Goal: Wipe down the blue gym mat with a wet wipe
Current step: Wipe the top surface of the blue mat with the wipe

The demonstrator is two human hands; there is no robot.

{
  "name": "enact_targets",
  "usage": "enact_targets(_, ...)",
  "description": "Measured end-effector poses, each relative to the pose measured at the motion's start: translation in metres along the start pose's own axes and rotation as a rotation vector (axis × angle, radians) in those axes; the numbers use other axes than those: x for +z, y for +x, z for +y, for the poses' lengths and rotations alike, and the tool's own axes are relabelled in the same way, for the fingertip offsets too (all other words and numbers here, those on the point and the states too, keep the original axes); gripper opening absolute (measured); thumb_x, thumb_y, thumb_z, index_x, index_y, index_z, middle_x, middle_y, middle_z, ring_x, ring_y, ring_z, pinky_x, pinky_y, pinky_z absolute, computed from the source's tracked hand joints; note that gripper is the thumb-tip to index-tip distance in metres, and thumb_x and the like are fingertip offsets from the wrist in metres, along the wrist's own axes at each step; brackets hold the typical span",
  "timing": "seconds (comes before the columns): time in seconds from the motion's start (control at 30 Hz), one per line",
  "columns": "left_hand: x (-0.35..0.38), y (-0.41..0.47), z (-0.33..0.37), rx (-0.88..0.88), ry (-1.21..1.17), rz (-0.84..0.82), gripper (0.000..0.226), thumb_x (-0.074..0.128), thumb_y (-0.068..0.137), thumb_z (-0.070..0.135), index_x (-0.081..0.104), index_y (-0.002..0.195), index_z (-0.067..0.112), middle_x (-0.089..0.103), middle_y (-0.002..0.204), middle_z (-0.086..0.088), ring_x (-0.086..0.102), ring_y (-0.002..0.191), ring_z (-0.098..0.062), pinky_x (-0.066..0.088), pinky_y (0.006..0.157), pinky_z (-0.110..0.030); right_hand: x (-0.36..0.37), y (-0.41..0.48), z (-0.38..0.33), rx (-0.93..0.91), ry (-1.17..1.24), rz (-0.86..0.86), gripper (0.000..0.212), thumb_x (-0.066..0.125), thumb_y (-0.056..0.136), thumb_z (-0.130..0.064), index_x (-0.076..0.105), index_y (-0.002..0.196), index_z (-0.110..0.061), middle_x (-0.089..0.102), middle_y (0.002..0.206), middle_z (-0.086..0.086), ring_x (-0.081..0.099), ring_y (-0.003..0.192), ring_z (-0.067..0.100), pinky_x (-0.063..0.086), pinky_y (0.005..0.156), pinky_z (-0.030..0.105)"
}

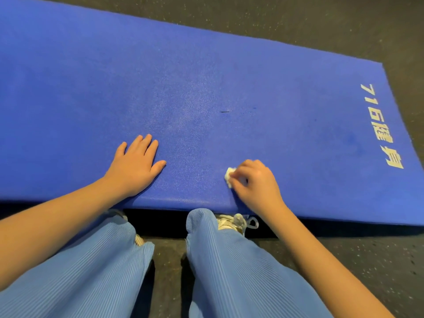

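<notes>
A thick blue gym mat [206,83] lies across the dark floor and fills most of the view, with pale printed characters near its right end. My left hand [135,166] rests flat on the mat near its front edge, fingers straight and spread. My right hand [254,182] sits further right on the mat, fingers curled round a crumpled white wet wipe [229,176] that pokes out at its left side and touches the mat surface. A short dark mark [224,111] shows on the mat beyond both hands.
Dark speckled rubber floor [344,260] surrounds the mat. My knees in light blue ribbed trousers [229,260] sit just in front of the mat's near edge, with a white laced shoe [234,222] tucked against it.
</notes>
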State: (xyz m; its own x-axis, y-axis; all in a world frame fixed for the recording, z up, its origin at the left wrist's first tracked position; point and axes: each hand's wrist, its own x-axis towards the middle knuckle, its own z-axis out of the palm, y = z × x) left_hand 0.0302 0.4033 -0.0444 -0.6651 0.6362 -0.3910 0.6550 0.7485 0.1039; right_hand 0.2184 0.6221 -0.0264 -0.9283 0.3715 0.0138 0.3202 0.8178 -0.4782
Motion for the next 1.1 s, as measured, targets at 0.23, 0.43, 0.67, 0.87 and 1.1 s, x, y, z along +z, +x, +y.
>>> enact_targets(0.23,0.000,-0.002,0.001,0.007,0.004,-0.001,0.064,0.026,0.101,0.046,0.013,0.154,0.012,0.005,0.162,-0.005,0.001,0.149,-0.022,0.005,0.118,-0.047,0.026,0.008,-0.039,-0.108,0.133,-0.073,0.014,0.062,0.081,-0.018,0.072,0.073,-0.011,0.064,0.080,0.005,0.057,0.074,0.030,0.047,0.064,0.033)
enact_targets(0.43,0.003,0.000,0.000,0.012,-0.016,0.013,0.086,0.002,0.087,0.063,0.020,0.153,0.011,0.013,0.161,-0.007,0.006,0.149,-0.024,0.007,0.116,-0.048,0.021,0.063,0.005,0.180,-0.073,0.097,0.017,0.064,0.081,-0.011,0.067,0.064,-0.006,0.057,0.074,0.011,0.054,0.073,0.037,0.042,0.054,0.035)
enact_targets(0.67,0.001,0.000,0.000,0.020,-0.019,0.005,0.096,-0.005,0.077,0.062,0.029,0.150,0.009,0.022,0.159,-0.010,0.015,0.147,-0.027,0.012,0.115,-0.050,0.019,0.048,-0.020,-0.177,0.018,-0.178,0.018,0.063,0.082,-0.023,0.066,0.067,-0.014,0.060,0.076,0.003,0.054,0.071,0.027,0.042,0.054,0.031)
enact_targets(0.87,0.000,0.008,-0.007,0.098,-0.002,0.036,0.075,0.025,0.087,0.056,0.060,0.125,0.001,0.055,0.133,-0.019,0.047,0.126,-0.034,0.040,0.095,-0.057,0.030,0.107,0.004,0.306,-0.093,0.086,0.013,0.061,0.086,-0.015,0.064,0.079,-0.005,0.063,0.083,0.013,0.053,0.085,0.035,0.042,0.061,0.038)
enact_targets(1.1,-0.003,0.015,-0.010,0.108,-0.062,0.010,0.092,0.006,0.080,0.066,0.037,0.147,0.012,0.027,0.156,-0.009,0.018,0.146,-0.028,0.015,0.115,-0.049,0.036,0.100,-0.012,-0.136,0.019,-0.127,0.013,0.066,0.080,-0.015,0.067,0.068,-0.010,0.058,0.074,0.008,0.056,0.074,0.031,0.036,0.053,0.027)
